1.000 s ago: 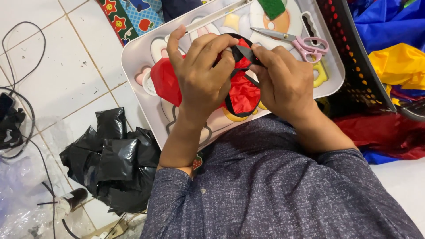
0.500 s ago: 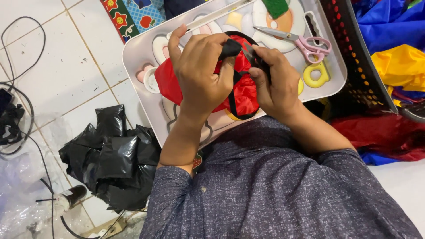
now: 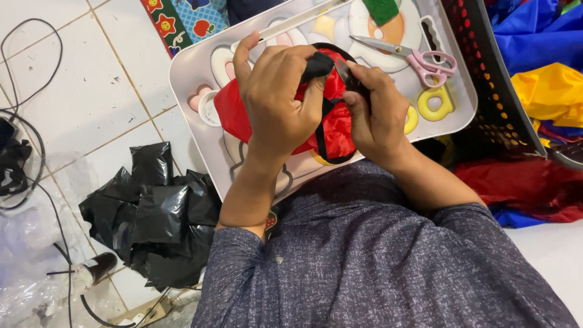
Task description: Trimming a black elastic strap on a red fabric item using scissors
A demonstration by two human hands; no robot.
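Your two hands meet on a red fabric piece (image 3: 331, 124) edged with black trim (image 3: 322, 130), held just above a white tray (image 3: 188, 79). Your left hand (image 3: 276, 103) wraps over the top of the fabric, its thumb and fingers pressed together on a bunched black end of the trim. Your right hand (image 3: 376, 112) is closed beside it, pinching the same black trim between thumb and fingertips, so both grips touch the cloth and nearly touch each other.

Directly beneath the grip, the tray lies flat, printed with pale cartoon shapes in pink, yellow and orange. Beyond your right hand, pink-handled scissors (image 3: 404, 54) lie on the tray, blades shut as far as you can see. Just past them, a green patch (image 3: 381, 9) sits at the tray's far edge.

Farther right of the grip stands a black perforated basket (image 3: 486, 79), tilted; its contents are hidden. Past it lie blue (image 3: 534, 33), yellow (image 3: 549, 91) and red (image 3: 516, 185) cloth. Left of your left forearm, crumpled black plastic bags (image 3: 152, 212) rest on the white tiled floor (image 3: 79, 91), with black cables (image 3: 24, 121) beyond them.
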